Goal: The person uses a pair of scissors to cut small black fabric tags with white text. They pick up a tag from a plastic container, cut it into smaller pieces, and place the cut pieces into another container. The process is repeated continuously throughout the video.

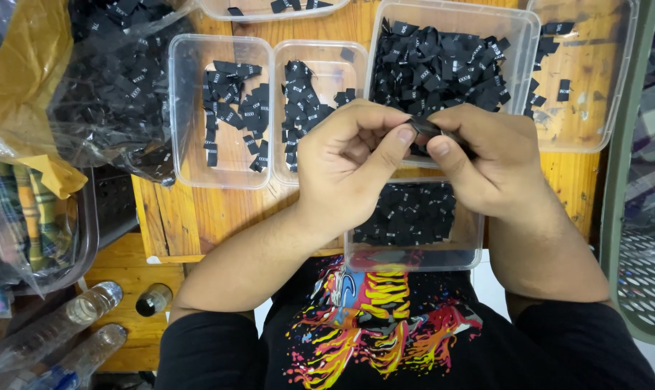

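Figure. Sorting small black woven labels at a wooden bench (197, 217). The left hand (345, 162) and right hand (486, 162) meet above the nearest clear plastic tray (414, 253), both closed in a pinch on one small stack of black labels (427, 128) held between thumbs and forefingers. The step in hand appears to be squaring or counting the stack; the next move would call for a fine fingertip grip, since the labels look thin, limp and slippery. Further shallow, round-cornered trays (219, 112) hold loose label heaps. A crinkled transparent bag (111, 87) of labels lies at the person's left.
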